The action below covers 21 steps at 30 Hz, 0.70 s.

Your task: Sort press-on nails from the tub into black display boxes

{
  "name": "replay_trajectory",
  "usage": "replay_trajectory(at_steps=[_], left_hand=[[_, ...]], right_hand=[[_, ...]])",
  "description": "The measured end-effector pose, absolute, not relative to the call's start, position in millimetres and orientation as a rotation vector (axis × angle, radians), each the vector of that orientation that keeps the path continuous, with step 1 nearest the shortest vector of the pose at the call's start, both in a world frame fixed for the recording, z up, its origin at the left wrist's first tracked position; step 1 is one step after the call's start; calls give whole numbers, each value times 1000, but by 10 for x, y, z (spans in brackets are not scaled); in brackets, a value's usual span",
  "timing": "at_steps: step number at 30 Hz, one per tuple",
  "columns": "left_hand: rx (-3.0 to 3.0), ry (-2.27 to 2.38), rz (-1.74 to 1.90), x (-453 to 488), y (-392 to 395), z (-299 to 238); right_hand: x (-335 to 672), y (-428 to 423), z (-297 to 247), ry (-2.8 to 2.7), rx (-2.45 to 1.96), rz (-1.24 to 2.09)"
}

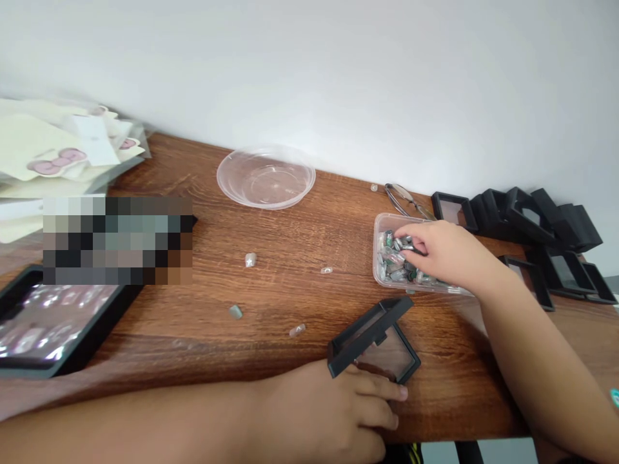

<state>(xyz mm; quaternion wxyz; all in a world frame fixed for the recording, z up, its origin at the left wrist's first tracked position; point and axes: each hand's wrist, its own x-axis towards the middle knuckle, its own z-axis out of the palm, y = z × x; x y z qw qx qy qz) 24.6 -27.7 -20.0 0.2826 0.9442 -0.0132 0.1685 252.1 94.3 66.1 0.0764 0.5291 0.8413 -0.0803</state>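
Note:
My left hand point(333, 409) rests at the table's front edge, its fingers along the near side of a small black display frame point(370, 335). The frame stands hinged apart, with a clear film in its lower half; my thumb is hidden behind it. To the right, my right hand point(447, 251) reaches into a clear plastic tub point(376, 258). Its thumb and index finger are apart over many small, shiny wrapped pieces point(399, 274). Whether a fingertip touches a single piece I cannot tell.
Loose small pieces, among them a whitish one point(250, 260), lie mid-table. Behind are a round clear dish point(265, 180) and glasses point(409, 200). Black frames point(525, 212) pile up at right. A filled black frame point(58, 316) and cream cards point(53, 148) are at left.

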Motion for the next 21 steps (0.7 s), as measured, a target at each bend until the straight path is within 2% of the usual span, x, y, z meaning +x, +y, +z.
replay_trajectory(at_steps=[21], left_hand=[[2579, -20, 437, 223, -276, -166]], right_hand=[[2529, 944, 692, 2526, 1579, -379]])
